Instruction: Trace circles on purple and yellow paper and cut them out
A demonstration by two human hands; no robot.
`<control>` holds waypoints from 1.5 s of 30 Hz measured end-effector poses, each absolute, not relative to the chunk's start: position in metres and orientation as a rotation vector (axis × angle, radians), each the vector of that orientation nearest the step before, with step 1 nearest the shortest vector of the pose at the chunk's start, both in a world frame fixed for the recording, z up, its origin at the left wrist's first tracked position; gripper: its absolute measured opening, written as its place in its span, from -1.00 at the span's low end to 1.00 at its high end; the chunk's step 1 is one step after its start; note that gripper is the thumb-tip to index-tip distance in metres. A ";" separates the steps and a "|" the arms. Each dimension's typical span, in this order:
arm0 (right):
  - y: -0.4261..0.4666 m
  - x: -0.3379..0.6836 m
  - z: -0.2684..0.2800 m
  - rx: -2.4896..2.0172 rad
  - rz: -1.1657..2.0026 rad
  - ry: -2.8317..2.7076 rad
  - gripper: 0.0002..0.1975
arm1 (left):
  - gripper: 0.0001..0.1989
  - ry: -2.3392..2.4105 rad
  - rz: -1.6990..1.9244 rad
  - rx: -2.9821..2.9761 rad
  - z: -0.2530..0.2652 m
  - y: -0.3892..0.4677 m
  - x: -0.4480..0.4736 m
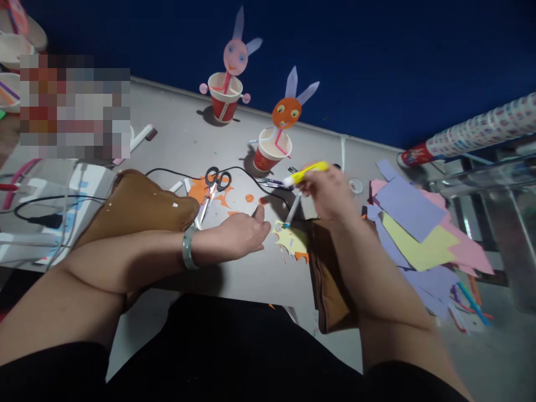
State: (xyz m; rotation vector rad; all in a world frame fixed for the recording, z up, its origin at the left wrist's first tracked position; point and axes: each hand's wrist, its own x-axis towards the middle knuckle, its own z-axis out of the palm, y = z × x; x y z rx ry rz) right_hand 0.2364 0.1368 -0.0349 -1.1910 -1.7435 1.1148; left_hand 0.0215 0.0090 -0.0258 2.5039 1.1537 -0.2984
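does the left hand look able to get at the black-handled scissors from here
Probably yes: the black-handled scissors lie mostly uncovered near the left hand, and nothing seems to block the way, though whether that hand is empty is unclear.

Taking the left grip (247, 234) as the dial's centre, bare counter (247, 280) gives passage at 6 o'clock. A brown left cushion (142, 204) blocks 10, a brown right cushion (338, 304) 4. Scissors (215, 187) lie at 11, with an open stretch beyond. A black cable (242, 167) crosses 12; farther out, a narrow gap parts the pink-rabbit cup (225, 106) from the orange-rabbit cup (268, 159). The right grip (329, 192), holding a yellow-and-white pen (310, 172), occupies 2.
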 end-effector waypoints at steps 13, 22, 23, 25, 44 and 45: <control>0.109 0.213 -0.052 -0.784 0.499 -2.612 -0.95 | -0.42 1.152 -0.326 2.548 -0.021 0.013 0.022; 0.107 0.210 -0.057 -0.751 0.463 -2.600 -0.93 | -0.46 1.098 -0.271 2.546 -0.028 0.013 0.016; 0.108 0.212 -0.056 -0.781 0.461 -2.563 -0.90 | -0.47 1.097 -0.256 2.544 -0.030 0.013 0.016; 0.110 0.217 -0.053 -0.852 0.455 -2.502 -0.86 | -0.48 1.091 -0.235 2.537 -0.032 0.013 0.015; 0.116 0.214 -0.057 -1.095 0.869 -1.879 -0.82 | -0.46 1.091 -0.279 2.538 -0.030 0.015 0.015; 0.119 0.215 -0.059 -1.118 0.956 -1.756 -0.81 | -0.46 1.098 -0.285 2.530 -0.029 0.015 0.015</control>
